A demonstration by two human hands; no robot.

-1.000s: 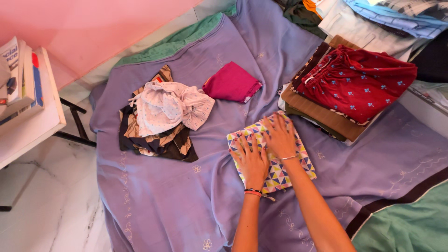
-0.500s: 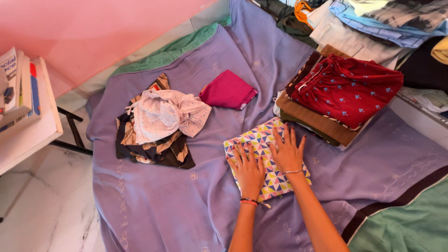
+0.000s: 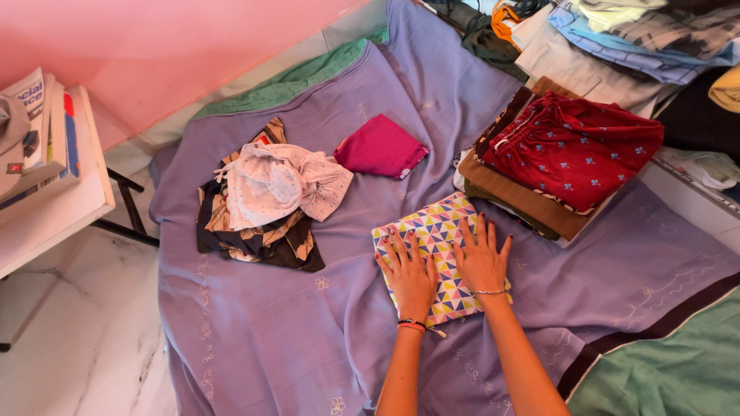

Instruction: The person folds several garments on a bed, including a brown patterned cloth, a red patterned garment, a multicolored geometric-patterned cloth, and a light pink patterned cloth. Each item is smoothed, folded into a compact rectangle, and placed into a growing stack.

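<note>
Head view looks down on a bed covered by a lilac sheet (image 3: 262, 339). Just below the middle of the frame lies a folded cloth with a coloured triangle pattern (image 3: 433, 231), flat on the sheet. Both hands press on it, palms down and fingers spread apart, gripping nothing: the left hand (image 3: 408, 273) on its lower left part, the right hand (image 3: 482, 260) on its right edge, with fingertips reaching toward the stack beyond. The left wrist carries red and dark bands, the right a thin bracelet.

Just beyond the right hand, at right of centre, sits a stack of folded clothes (image 3: 524, 196) topped by a red garment with small blue flowers (image 3: 578, 150). A folded magenta cloth (image 3: 380, 146) lies above the patterned one, well apart from it. To the left of centre is a loose heap: a pale dotted garment (image 3: 274, 185) over a brown and cream one (image 3: 258, 239). At the upper right, more clothes are piled. A white surface with books (image 3: 46, 192) stands at the left edge.
</note>
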